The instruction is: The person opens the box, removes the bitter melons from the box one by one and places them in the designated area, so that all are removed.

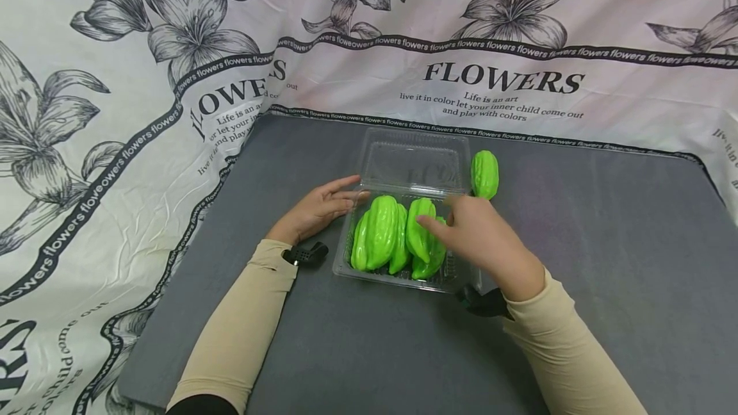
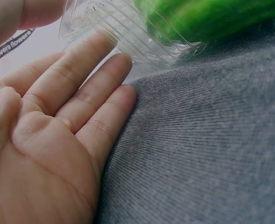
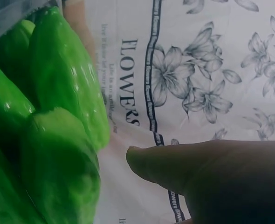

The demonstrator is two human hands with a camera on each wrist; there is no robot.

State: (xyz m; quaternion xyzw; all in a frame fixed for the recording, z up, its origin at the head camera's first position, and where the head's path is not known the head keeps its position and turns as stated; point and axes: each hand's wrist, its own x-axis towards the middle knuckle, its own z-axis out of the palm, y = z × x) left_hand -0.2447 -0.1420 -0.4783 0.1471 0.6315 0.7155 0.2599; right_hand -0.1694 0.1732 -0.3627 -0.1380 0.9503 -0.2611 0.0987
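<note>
Several bright green bitter melons (image 1: 382, 232) with lengthwise ridges lie side by side in a clear plastic clamshell box (image 1: 346, 272). My left hand (image 1: 319, 209) is at the box's left side with fingers extended, the fingertips by its edge; its palm (image 2: 44, 140) shows in the left wrist view. My right hand (image 1: 490, 239) is above the box's right part, thumb stretched left over the melons. In the right wrist view a single digit (image 3: 175, 163) stands apart from the melons (image 3: 65, 84). The other right fingers are mostly hidden, and no held thing shows.
The box's lid (image 1: 416, 157) is folded back, away from me. One more bitter melon (image 1: 485, 175) lies on the grey table (image 1: 611, 229), right of the lid. A white cloth with printed flowers (image 1: 501, 107) hangs behind and at the left.
</note>
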